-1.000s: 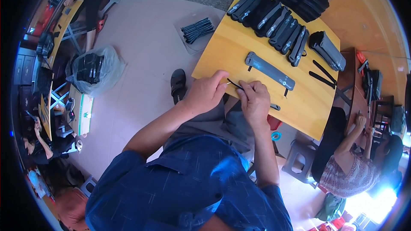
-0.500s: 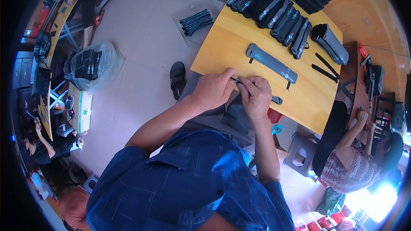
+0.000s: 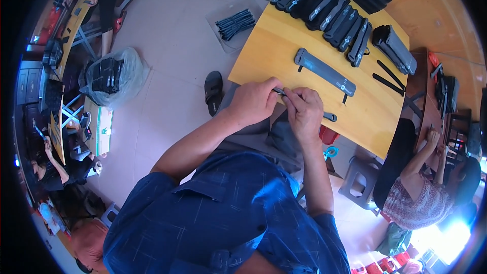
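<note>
The thin dark strip (image 3: 304,105) you are working on lies at the near edge of the yellow wooden table (image 3: 264,56), its long axis running from upper left to lower right, with a small rounded grey end poking out past your right hand. Your left hand (image 3: 253,102) pinches the strip's left end between thumb and fingertips, fingers curled together. Your right hand (image 3: 304,113) closes over the strip's middle, fingers pressed together and bent down onto it.

Just beyond your hands lies a long flat grey handle piece (image 3: 324,72), matte, with rounded ends, lying roughly parallel to the strip and apart from it. Bare smooth tabletop shows to its left and between it and your hands, so you have open room there.

Farther back, a row of dark oblong handle pieces (image 3: 329,10) leans side by side across the far side of the table. 2 slim black strips (image 3: 388,78) lie near the right edge. Off the table's left edge, a bundle of black rods (image 3: 234,22) rests on the pale floor, and a dark sandal (image 3: 213,91) sits near the table's corner.
</note>
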Action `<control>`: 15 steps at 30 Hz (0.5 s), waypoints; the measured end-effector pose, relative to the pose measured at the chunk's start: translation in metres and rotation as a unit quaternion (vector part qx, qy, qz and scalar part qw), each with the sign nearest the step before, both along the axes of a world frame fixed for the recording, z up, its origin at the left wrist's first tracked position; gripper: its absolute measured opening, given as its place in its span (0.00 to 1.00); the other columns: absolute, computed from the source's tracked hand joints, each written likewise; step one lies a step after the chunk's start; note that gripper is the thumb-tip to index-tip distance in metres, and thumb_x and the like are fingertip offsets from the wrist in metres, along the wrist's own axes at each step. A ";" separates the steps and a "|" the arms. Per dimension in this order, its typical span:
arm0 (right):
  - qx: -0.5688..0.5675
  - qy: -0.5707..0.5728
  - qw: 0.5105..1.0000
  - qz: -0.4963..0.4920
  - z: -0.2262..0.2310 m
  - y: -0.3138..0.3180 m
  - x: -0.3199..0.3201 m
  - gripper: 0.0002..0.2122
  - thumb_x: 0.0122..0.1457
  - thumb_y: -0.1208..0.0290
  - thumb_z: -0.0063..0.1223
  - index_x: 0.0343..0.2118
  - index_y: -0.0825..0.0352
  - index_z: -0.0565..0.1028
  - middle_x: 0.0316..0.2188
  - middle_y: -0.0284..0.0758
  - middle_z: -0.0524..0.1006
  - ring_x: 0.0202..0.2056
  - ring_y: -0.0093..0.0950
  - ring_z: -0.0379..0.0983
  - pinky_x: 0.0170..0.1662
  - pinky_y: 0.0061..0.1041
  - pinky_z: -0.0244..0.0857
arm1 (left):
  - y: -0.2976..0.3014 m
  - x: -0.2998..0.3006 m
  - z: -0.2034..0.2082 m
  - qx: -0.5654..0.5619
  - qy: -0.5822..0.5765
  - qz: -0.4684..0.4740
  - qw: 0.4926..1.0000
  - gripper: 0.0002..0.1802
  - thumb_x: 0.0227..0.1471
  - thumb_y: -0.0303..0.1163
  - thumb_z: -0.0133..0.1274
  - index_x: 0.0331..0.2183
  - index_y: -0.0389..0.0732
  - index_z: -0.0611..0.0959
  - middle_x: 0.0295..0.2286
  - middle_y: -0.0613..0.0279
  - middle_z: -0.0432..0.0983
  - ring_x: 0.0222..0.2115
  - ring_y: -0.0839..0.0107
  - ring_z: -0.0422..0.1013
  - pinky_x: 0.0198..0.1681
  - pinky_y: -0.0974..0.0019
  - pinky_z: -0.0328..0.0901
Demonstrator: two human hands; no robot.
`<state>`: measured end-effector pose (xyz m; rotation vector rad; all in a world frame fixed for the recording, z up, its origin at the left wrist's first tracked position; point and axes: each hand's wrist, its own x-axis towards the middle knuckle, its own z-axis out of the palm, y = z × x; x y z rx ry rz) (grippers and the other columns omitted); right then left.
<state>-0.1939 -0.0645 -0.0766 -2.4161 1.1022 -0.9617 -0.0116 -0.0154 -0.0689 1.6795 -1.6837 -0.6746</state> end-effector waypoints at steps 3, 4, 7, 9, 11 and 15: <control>-0.004 0.006 1.000 -0.001 -0.002 0.000 0.000 0.10 0.51 0.75 0.69 0.38 0.64 0.86 0.30 0.34 0.78 0.35 0.36 0.75 0.39 0.34 0.68 | -0.001 0.001 -0.001 0.010 0.005 0.004 1.000 0.10 0.57 0.30 0.52 0.40 0.41 0.83 0.28 0.47 0.82 0.31 0.45 0.79 0.35 0.44 0.72; -0.009 0.011 1.000 -0.001 -0.003 -0.001 -0.001 0.10 0.51 0.74 0.69 0.38 0.63 0.86 0.31 0.34 0.79 0.35 0.36 0.75 0.39 0.34 0.68 | -0.002 0.001 0.000 0.008 0.006 0.009 1.000 0.10 0.56 0.30 0.53 0.40 0.41 0.83 0.29 0.47 0.82 0.31 0.45 0.79 0.36 0.45 0.73; -0.002 0.007 1.000 0.003 -0.004 -0.002 -0.001 0.09 0.52 0.74 0.69 0.38 0.63 0.86 0.31 0.33 0.79 0.35 0.36 0.75 0.39 0.35 0.68 | -0.003 0.000 0.002 0.007 0.000 0.018 1.000 0.10 0.56 0.30 0.53 0.40 0.41 0.84 0.29 0.48 0.83 0.32 0.46 0.80 0.37 0.46 0.73; -0.002 0.010 1.000 0.003 -0.005 -0.002 -0.002 0.10 0.52 0.74 0.69 0.38 0.63 0.86 0.31 0.33 0.79 0.35 0.36 0.75 0.39 0.35 0.68 | -0.004 0.000 0.004 0.008 -0.005 0.022 1.000 0.10 0.56 0.30 0.53 0.40 0.42 0.84 0.30 0.48 0.83 0.32 0.46 0.80 0.37 0.47 0.73; -0.001 0.013 1.000 0.004 -0.004 -0.001 -0.003 0.10 0.52 0.74 0.68 0.38 0.63 0.86 0.31 0.33 0.79 0.35 0.36 0.75 0.39 0.35 0.68 | -0.003 0.001 0.008 0.026 -0.020 0.017 0.999 0.10 0.56 0.30 0.53 0.39 0.42 0.85 0.30 0.50 0.83 0.33 0.47 0.80 0.38 0.48 0.73; -0.009 0.004 1.000 0.012 -0.003 -0.003 -0.002 0.09 0.51 0.74 0.68 0.37 0.62 0.85 0.31 0.32 0.79 0.35 0.35 0.75 0.39 0.35 0.68 | -0.003 0.004 0.009 0.019 -0.011 0.012 1.000 0.09 0.56 0.29 0.53 0.38 0.42 0.85 0.30 0.50 0.83 0.33 0.48 0.80 0.38 0.48 0.73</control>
